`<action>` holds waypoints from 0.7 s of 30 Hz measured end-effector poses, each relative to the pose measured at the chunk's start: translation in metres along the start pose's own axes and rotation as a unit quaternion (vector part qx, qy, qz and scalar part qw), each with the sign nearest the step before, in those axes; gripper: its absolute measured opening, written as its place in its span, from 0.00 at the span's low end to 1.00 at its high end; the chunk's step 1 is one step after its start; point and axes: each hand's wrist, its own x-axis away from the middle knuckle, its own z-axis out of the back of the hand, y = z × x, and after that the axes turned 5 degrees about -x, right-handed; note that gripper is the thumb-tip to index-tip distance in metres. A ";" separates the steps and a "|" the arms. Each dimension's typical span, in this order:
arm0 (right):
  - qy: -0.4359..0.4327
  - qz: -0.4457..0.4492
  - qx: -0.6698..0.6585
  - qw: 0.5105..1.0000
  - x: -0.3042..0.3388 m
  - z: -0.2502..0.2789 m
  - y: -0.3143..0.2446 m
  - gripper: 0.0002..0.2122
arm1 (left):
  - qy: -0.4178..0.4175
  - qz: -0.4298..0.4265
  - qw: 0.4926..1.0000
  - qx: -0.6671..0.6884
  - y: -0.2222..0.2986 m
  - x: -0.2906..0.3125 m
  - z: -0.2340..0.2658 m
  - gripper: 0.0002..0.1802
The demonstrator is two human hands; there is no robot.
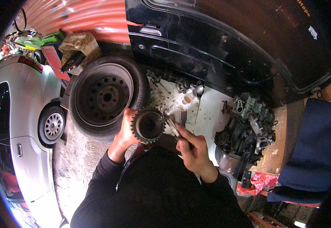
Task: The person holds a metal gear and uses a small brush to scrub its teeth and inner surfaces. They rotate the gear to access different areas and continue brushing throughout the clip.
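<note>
My left hand [125, 130] is closed round the left side of a dark, greasy toothed gear [149, 124]. The gear is ring-shaped, with teeth on its outer edge and a round hollow facing up. At its right side my right hand [196, 152] pinches a slim, light-coloured tool [174, 127], its tip close against the gear's teeth. The kind of tool is not clear, and whether it touches the gear cannot be told. My fingers cover part of both things.
A wheel with a tyre [107, 97] lies to the left, beyond my left hand. Greasy metal parts and a small cup [188, 99] sit on a white surface ahead. An engine block [247, 125] stands at right, near a dark blue cloth [310, 148]. A silver car [32, 114] is far left; a black vehicle panel [211, 45] rises behind.
</note>
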 end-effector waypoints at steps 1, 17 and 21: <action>0.006 0.044 0.005 0.999 0.006 -0.003 0.014 0.20 | -0.002 -0.030 0.999 -0.030 -0.006 0.000 0.002 0.19; 0.000 0.047 -0.005 0.999 -0.007 0.007 0.011 0.21 | -0.031 0.009 0.999 0.024 -0.025 0.004 -0.007 0.20; 0.004 0.042 -0.008 0.999 -0.016 0.005 0.006 0.20 | -0.032 -0.048 0.998 -0.025 -0.008 -0.012 -0.001 0.19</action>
